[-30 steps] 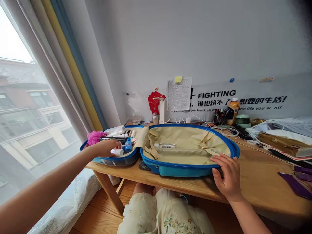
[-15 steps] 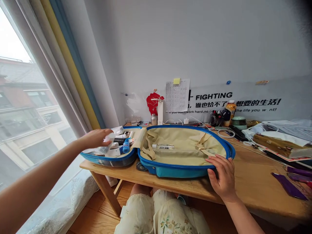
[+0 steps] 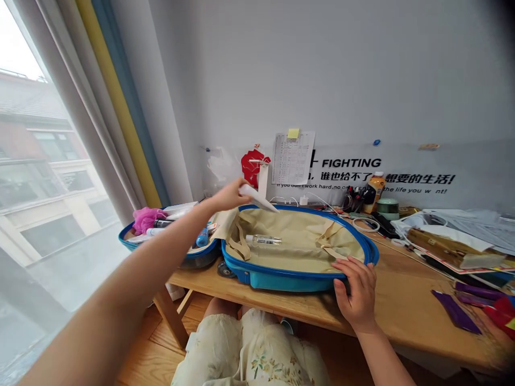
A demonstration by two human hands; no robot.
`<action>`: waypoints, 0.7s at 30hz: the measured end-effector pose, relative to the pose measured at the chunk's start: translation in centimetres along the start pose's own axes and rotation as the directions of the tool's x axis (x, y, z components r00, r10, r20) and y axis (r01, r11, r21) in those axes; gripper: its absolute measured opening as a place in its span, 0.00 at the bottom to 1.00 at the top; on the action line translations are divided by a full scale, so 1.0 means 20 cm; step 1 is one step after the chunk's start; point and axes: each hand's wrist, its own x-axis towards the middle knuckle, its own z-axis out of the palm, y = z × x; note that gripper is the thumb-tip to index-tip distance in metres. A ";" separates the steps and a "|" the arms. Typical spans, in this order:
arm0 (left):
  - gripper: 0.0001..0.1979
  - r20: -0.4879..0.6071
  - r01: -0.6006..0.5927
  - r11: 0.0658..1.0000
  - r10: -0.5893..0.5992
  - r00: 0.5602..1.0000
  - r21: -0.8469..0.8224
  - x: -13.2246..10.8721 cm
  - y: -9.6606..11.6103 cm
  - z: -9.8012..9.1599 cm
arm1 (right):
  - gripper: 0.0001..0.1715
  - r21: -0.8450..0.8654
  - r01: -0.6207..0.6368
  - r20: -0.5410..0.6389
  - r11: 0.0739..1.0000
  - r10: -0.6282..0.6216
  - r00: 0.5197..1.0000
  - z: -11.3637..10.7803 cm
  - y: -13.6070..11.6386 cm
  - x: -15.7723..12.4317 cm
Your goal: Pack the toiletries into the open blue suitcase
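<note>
My left hand (image 3: 231,195) is closed on a white, tapered, tube-like item (image 3: 260,199), held over the back left of the open suitcase's right half (image 3: 298,281). Its exact kind is not clear. My right hand (image 3: 357,292) rests with fingers spread on the blue front rim, near the right corner. On the beige lining lies a small clear bottle (image 3: 265,239) with a white cap, beside the straps (image 3: 240,244). Partly behind my left forearm is the suitcase's left half, holding a pink mesh bath puff (image 3: 147,220), a blue bottle (image 3: 202,237) and other toiletries.
The suitcase stands on a wooden desk (image 3: 402,300). To the right are purple packets (image 3: 454,311), a brown pouch (image 3: 446,244), papers and cables. At the back stand an orange bottle (image 3: 376,187) and a green jar (image 3: 388,208). A curtained window is at left.
My left hand has moved right from the left half to above the right half, carrying the white item. The pink bath puff has come into view. My right hand stays on the rim.
</note>
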 end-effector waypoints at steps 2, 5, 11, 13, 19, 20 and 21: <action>0.22 0.041 0.019 0.995 -0.015 0.999 -0.094 0.07 0.03 0.23 | 0.14 0.005 0.003 0.000 1.000 -0.003 1.000 0.00 0.00 0.00; 0.21 0.102 0.030 0.988 -0.015 0.995 -0.149 0.14 0.05 0.53 | 0.14 -0.002 0.013 0.005 1.000 -0.013 1.000 -0.01 0.00 0.00; 0.23 0.233 0.071 0.970 -0.015 0.972 -0.234 0.17 0.03 0.83 | 0.14 -0.009 0.017 0.024 1.000 -0.017 1.000 -0.03 -0.02 0.01; 0.24 0.272 0.083 0.967 -0.015 0.962 -0.240 0.16 0.02 0.86 | 0.14 -0.004 0.012 0.019 1.000 -0.012 1.000 -0.03 -0.02 0.01; 0.26 0.306 0.175 0.971 -0.119 0.945 -0.161 0.14 -0.03 0.91 | 0.14 -0.016 0.016 0.031 1.000 -0.015 0.999 -0.03 -0.01 0.00; 0.27 0.310 0.189 0.971 -0.135 0.941 -0.149 0.14 -0.04 0.91 | 0.14 -0.020 0.017 0.032 1.000 -0.016 0.999 -0.03 -0.01 0.00; 0.27 0.318 0.199 0.970 -0.145 0.937 -0.142 0.14 -0.04 0.92 | 0.14 -0.023 0.016 0.032 1.000 -0.016 0.999 -0.03 -0.01 0.00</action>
